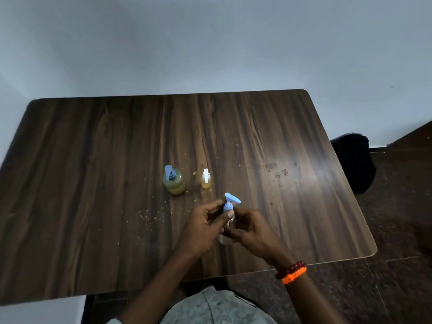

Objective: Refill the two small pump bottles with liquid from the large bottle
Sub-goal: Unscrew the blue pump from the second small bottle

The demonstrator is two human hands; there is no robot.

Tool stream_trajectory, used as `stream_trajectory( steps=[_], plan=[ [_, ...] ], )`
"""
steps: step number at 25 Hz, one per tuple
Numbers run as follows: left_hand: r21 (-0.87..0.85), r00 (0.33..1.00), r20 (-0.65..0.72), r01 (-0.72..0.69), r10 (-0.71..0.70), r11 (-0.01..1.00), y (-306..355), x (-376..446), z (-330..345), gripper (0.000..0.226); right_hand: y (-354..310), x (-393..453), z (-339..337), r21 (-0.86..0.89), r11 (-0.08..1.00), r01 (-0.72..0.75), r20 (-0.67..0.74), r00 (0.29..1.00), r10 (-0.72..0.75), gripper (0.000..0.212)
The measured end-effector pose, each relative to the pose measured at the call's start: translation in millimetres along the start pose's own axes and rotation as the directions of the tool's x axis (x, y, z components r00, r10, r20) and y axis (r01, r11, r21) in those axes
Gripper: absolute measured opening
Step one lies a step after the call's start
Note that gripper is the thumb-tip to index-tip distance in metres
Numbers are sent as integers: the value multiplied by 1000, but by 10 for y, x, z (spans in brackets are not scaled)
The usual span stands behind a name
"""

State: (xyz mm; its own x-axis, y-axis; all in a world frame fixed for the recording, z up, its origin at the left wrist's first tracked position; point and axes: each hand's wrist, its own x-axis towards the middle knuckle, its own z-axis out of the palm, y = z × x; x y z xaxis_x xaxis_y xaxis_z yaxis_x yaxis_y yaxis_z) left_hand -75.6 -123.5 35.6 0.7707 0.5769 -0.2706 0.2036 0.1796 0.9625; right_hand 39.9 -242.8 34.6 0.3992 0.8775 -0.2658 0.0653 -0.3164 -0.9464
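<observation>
A small clear pump bottle [225,238] with a blue pump head [230,202] stands near the table's front middle. My left hand [203,228] grips it from the left, thumb up by the blue collar. My right hand [251,230] wraps its body from the right, hiding most of the bottle. Farther back stands the large round bottle [174,182] of yellow-green liquid with a blue pump. To its right is a small bottle [206,181] of orange-yellow liquid with a white pump.
The dark wooden table [93,183] carries scattered pale crumbs left of my hands and dried stains at the right. A black bag [355,160] sits on the floor beyond the table's right edge. A grey wall lies behind.
</observation>
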Motion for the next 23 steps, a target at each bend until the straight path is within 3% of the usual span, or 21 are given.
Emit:
stream_trajectory(
  steps=[5, 8, 11, 14, 18, 23],
  plan=[
    [-12, 967, -244, -82, 77, 997, 198, -343, -31, 27, -44, -95, 351, -182, 982, 38, -210, 975, -77, 32],
    [75, 901, -408, -126, 146, 989, 251, -381, -48, 31, -203, -160, 470, -177, 983, 47, -221, 972, -86, 27],
    [-22, 955, -292, -70, 60, 997, 264, -413, -112, 39, -260, -198, 515, -156, 986, 58, -215, 972, -92, 21],
    [-53, 988, -129, -90, 83, 994, 216, -546, -213, 28, -278, -232, 488, -41, 998, 41, -260, 964, -50, 27],
    [-97, 962, -254, -130, 102, 987, 122, -633, -327, 18, -326, -301, 452, -13, 1000, 8, -298, 955, -11, 44],
    [-98, 980, -170, -124, 106, 987, 160, -607, -229, 26, -394, -335, 631, -125, 991, 52, -207, 975, -77, 26]
  ],
)
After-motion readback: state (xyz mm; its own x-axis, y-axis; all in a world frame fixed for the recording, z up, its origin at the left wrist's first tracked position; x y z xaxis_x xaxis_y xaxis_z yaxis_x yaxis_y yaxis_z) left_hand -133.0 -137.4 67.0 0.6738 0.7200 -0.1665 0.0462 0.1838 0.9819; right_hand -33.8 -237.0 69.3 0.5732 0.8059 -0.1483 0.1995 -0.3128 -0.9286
